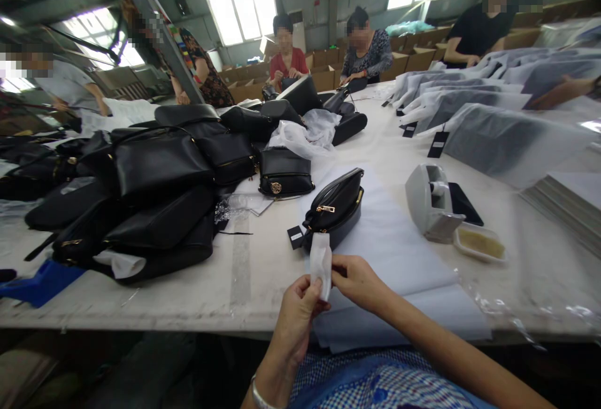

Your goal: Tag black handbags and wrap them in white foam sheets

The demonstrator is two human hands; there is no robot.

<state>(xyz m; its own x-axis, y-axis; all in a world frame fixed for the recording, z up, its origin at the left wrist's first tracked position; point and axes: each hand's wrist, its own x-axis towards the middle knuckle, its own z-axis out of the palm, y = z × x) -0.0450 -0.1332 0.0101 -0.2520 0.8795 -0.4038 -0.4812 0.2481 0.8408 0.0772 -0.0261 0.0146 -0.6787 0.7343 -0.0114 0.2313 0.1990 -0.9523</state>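
1. Okay, left hand [300, 302] pinches the white strip [321, 262] near its lower end; right hand [357, 280] pinches its right edge, thumb and forefinger close together.
2. Strip runs from the hands up to the near end of the black bag [339, 208]. Can't tell whether it wraps round part of the bag or just lies against it.
3. Bag sits on a white sheet [399, 252], closer to the near edge of the worktop [188, 302] than the far one. Sheet runs over that near edge, so don't lean on it: likely drags the bag.
4. I'd use left as anchor, light tension, and smooth with right. Strip looks thin; a hard tug could crease or tear it.
5. Mind the black tag [295, 237], just left of the bag's near end. Best clear of any folds.
6. Gold zip pull [325, 209] is on the bag's upper side; avoid rubbing it on the leather-look surface, scratch risk.
7. Tape dispenser [429, 208] stands right of the sheet; elbow room looks fine.
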